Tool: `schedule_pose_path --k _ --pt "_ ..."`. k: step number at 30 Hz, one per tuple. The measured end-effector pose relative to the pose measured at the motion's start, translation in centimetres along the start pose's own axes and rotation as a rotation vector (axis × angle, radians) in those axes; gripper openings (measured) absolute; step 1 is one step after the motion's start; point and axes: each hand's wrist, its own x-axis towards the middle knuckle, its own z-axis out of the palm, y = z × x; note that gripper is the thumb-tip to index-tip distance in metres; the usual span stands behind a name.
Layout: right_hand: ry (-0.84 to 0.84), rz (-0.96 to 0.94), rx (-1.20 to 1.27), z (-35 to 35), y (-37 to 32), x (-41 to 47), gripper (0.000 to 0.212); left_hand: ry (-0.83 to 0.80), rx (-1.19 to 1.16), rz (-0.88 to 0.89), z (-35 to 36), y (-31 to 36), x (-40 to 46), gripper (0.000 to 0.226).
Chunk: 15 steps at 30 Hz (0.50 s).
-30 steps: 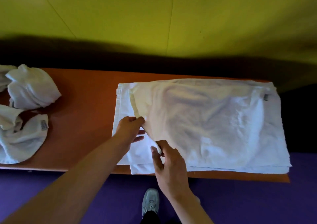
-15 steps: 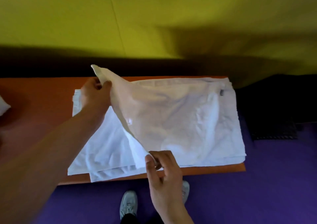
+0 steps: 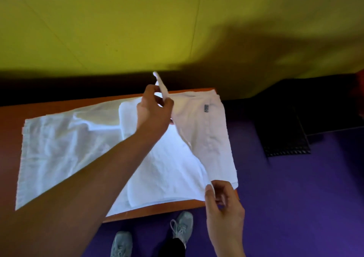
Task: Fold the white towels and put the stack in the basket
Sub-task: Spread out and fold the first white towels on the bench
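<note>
An orange worktop (image 3: 11,115) under a yellow wall carries white towels (image 3: 59,148) across mid-frame. The top towel (image 3: 208,138) is pinched at its far corner by the left hand (image 3: 153,113), near corner by the right hand (image 3: 222,207) lower right.

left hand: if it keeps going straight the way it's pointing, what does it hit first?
The left hand, pinching the lifted towel corner, points away from the person and slightly right. Past the folded towel and the table's far edge, nothing shows before the yellow wall; depth is unclear.
</note>
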Motion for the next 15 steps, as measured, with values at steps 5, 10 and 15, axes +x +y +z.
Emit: schedule_pose_path --k 5,10,15 --pt "0.035 0.113 -0.035 -2.1 3.9 3.0 0.012 -0.15 0.047 -0.024 6.2 0.0 -1.2 0.02" --pt "-0.003 0.207 -0.19 -2.5 7.2 5.7 0.013 -0.366 0.119 -0.039 8.9 -3.3 -2.0 0.053" --pt "-0.066 0.214 -0.38 -2.2 8.2 8.1 0.004 -0.369 0.34 -0.08 3.0 -9.2 -6.2 0.047"
